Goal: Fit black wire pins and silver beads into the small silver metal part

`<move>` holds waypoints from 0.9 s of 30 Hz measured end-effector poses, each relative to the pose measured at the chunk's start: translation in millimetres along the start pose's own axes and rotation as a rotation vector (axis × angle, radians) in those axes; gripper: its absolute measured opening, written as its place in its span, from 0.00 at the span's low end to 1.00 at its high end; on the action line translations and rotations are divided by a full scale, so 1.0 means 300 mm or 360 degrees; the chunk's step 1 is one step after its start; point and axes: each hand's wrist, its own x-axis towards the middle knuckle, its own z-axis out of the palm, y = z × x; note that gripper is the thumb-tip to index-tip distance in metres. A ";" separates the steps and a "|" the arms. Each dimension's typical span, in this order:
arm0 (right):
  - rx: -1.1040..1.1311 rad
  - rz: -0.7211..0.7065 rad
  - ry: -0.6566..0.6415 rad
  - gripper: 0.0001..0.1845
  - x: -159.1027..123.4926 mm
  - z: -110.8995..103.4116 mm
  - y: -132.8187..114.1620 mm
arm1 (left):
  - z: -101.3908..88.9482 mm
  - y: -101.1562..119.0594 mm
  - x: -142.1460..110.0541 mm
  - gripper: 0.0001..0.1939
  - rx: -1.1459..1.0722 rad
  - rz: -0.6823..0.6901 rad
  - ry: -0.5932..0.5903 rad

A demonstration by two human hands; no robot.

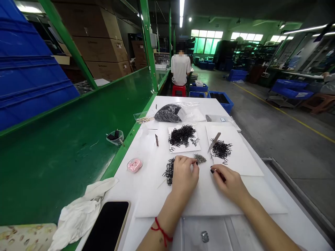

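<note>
My left hand (185, 174) is closed, thumb and forefinger brought together beside a small heap of tiny metal parts (200, 159). What its fingertips hold, if anything, is too small to name. Partly hidden behind that hand lies a heap of short black bent pieces (169, 171). To the right, my right hand (230, 183) is curled into a pinch over the white foam sheet (209, 202); anything in it is too small to make out. Beyond it lie another black heap (222, 150) and tweezers or a narrow blade (214, 142). A larger black heap (183, 135) sits on a white pad (187, 149).
A clear bag of black pieces (169, 113) lies at the back. At left are a pink case (134, 165), a phone (107, 226), a white cloth (81, 209) and a small cup (115, 137) on the green belt (65, 157). Ahead, a person (180, 68) sits facing away.
</note>
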 end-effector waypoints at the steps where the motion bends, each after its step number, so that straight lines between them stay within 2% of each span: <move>1: -0.0008 -0.0001 -0.0013 0.12 0.001 -0.002 -0.004 | -0.004 -0.001 0.000 0.14 -0.0001 -0.0006 0.0010; 6: -0.0027 0.0001 -0.0084 0.12 -0.003 -0.004 -0.012 | -0.023 -0.029 -0.013 0.13 0.0050 -0.0042 0.0051; 13: -0.0058 0.0105 -0.0106 0.12 -0.001 -0.012 -0.021 | -0.049 -0.071 -0.006 0.13 0.0078 -0.0099 -0.0012; 18: -0.0153 0.0187 -0.0143 0.12 0.004 -0.010 -0.034 | -0.055 -0.073 0.002 0.13 0.0105 -0.0109 0.0004; 23: -0.0393 0.0337 -0.0107 0.13 0.074 -0.031 -0.035 | -0.088 -0.049 -0.015 0.13 0.0160 -0.0072 0.0050; 27: -0.0635 0.0411 -0.0188 0.14 0.158 -0.035 -0.056 | -0.116 -0.050 -0.033 0.13 0.0226 0.0049 0.0143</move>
